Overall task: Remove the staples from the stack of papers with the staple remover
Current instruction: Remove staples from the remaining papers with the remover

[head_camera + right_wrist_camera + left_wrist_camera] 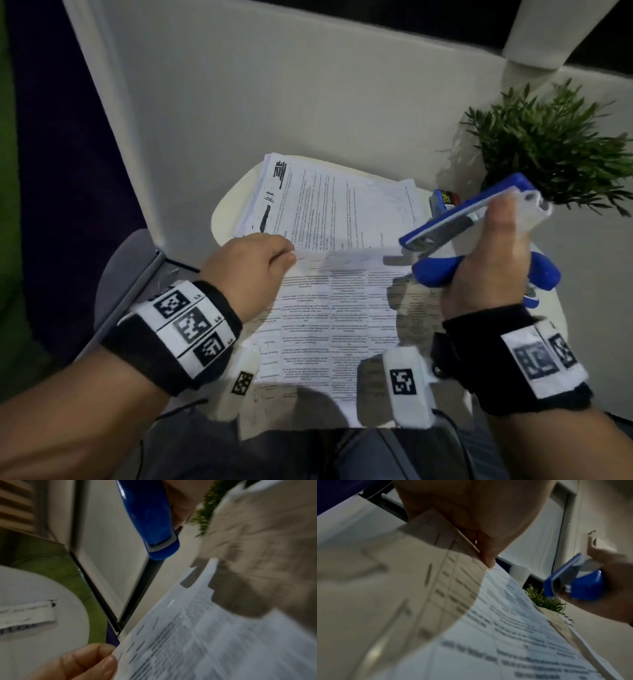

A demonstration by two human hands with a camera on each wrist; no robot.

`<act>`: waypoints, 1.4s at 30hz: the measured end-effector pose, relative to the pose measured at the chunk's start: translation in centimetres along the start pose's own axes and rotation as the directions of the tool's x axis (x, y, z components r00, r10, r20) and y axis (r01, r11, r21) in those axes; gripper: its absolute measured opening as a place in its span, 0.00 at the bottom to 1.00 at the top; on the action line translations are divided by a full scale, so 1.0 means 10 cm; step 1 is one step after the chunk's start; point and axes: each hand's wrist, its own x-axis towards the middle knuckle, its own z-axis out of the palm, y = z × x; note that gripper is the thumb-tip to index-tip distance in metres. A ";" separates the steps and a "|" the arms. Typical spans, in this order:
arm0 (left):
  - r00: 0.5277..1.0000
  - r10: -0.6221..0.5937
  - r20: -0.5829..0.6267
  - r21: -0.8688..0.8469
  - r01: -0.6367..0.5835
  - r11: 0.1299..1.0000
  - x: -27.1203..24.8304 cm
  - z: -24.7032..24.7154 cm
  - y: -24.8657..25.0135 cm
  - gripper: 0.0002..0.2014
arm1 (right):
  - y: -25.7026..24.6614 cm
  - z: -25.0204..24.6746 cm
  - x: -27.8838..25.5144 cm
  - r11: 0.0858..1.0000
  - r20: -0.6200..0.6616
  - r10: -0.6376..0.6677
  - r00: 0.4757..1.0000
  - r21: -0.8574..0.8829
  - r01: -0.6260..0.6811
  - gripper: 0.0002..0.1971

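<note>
The table [226, 205] is small, round and pale, with a white wall close behind its far edge and a plant [548, 150] standing at its far right edge. The papers [329, 308] cover most of it: one sheaf lies flat toward the far left edge, and a nearer sheaf runs from mid-table out past the near edge toward the person's lap. A row of staples [339, 262] crosses that nearer sheaf along its top margin, its long axis going left to right between the two hands. The left hand [253, 267] sits at the left end of the row, fingers curled, pinching the sheaf's corner and lifting it slightly, as the left wrist view shows. The right hand [493, 253] is at the right end, raised above the paper and clear of it, wrapped round the staple remover [479, 240], a blue tool with a metal mouth that points left and down toward the row; the mouth looks part open. So the right hand is the working one and the nearest staples to it are those at the right end; I judge the coming move to be a short drop down and leftward to bring the mouth onto a staple. Room is free to the left along the row. A small blue box [443, 200] lies beyond the right hand near the plant, and the table's right edge is close under that wrist.
</note>
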 end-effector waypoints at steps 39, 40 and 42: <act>0.998 0.052 -0.036 0.291 -0.039 0.956 0.02 0.01 0.06 0.11 | 0.42 -0.35 -0.14 0.887 0.091 0.421 0.903 0.166 -0.430 0.42; 0.996 0.093 -0.008 0.297 -0.086 0.951 0.04 0.04 0.11 0.14 | 0.44 -0.35 -0.15 0.875 0.066 0.441 0.895 0.192 -0.445 0.34; 0.988 0.125 0.088 0.255 -0.143 0.956 0.06 0.10 0.23 0.19 | 0.44 -0.35 -0.13 0.860 0.064 0.473 0.879 0.182 -0.476 0.28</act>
